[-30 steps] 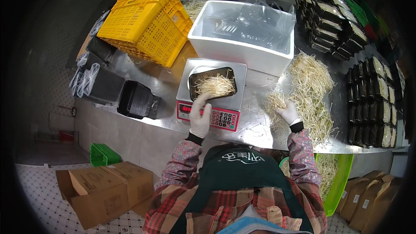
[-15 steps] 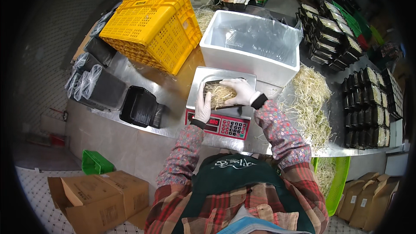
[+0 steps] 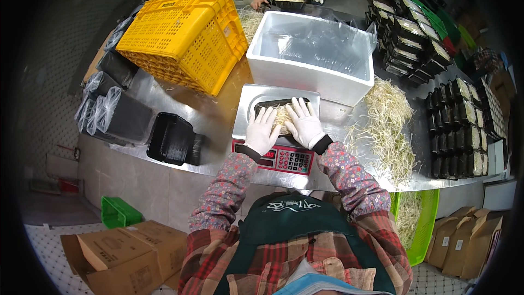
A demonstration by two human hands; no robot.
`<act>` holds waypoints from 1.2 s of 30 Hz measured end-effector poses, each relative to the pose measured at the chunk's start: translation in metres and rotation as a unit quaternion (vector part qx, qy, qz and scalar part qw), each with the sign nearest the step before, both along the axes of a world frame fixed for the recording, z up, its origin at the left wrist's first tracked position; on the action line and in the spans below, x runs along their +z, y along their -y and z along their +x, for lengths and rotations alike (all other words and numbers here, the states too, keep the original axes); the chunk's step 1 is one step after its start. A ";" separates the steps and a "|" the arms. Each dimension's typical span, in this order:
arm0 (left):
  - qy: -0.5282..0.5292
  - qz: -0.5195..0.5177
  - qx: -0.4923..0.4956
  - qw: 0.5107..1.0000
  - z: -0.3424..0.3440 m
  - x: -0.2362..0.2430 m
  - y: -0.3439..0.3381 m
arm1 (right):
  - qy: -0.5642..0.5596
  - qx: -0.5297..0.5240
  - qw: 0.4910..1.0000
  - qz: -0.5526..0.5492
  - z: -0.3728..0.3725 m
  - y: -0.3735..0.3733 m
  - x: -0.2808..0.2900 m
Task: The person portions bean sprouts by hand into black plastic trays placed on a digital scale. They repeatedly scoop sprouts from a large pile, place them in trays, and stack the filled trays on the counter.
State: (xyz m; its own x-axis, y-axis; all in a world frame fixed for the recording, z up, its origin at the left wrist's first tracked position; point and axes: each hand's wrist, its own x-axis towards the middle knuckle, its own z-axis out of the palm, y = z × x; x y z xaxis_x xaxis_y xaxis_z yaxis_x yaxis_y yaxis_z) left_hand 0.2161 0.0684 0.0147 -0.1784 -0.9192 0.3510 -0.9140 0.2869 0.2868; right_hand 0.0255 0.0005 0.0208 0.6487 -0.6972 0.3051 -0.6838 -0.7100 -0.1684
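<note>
Though under both hands, sprouts visible

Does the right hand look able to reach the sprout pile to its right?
Likely yes: the right hand rests on the filled tray, and the white box stands farther back, leaving the way to the pile free.

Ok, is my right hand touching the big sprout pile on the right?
Apart: the head view shows metal table between the right hand and the sprout pile.
</note>
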 end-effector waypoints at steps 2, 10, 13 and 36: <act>-0.025 -0.030 0.001 0.999 -0.005 0.003 0.000 | 0.023 0.019 0.999 0.040 -0.007 -0.006 0.000; -0.004 0.155 -0.074 0.985 -0.006 0.024 0.047 | 0.083 -0.008 0.981 0.174 0.013 0.024 -0.015; -0.046 0.174 -0.072 0.981 -0.004 0.028 0.049 | 0.109 0.066 0.966 0.224 0.002 0.037 -0.003; -0.438 0.245 0.476 0.722 -0.070 -0.163 -0.435 | -0.075 0.262 0.734 0.622 -0.048 -0.232 -0.202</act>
State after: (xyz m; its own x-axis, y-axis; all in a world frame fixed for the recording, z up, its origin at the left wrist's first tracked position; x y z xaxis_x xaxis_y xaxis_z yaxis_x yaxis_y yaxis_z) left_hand 0.1463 0.5031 -0.1481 0.7097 -0.5302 -0.4639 -0.0349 -0.6841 0.7285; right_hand -0.0222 0.2326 -0.1810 0.8887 -0.0179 -0.4581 -0.4485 -0.2417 -0.8605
